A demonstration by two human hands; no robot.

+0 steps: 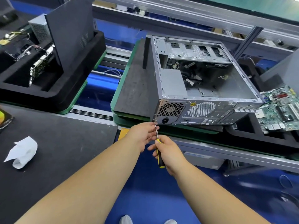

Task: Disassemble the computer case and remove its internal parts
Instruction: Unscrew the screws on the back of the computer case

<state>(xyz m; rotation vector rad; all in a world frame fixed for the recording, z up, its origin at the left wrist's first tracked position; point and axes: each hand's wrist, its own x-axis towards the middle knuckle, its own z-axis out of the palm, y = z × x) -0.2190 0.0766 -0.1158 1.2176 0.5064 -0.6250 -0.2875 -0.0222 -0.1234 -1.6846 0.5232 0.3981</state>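
the computer case point(202, 88) lies on its side in the centre of the frame, open side up, on a green tray point(129, 117) on the conveyor. a circuit board point(281, 109) lies just beside it at the right edge of the frame, already out of the case.

the right hand point(169, 152) is wrapped round the black and yellow handle of a screwdriver point(158, 147). the left hand point(144, 135) pinches the metal shaft near its middle to steady it. the tip sits at a screw at the lower left corner of the case's back panel, beside the power supply point(171, 109) and its fan grille.

the step in hand looks like undoing the screws that hold the power supply to the back panel. the next move calls for keeping the tip seated square in the screw head while the right hand turns, then catching the small screw as it comes free. other screws round that grille probably need the same before the unit can lift out past the loose cables point(192, 75) inside.
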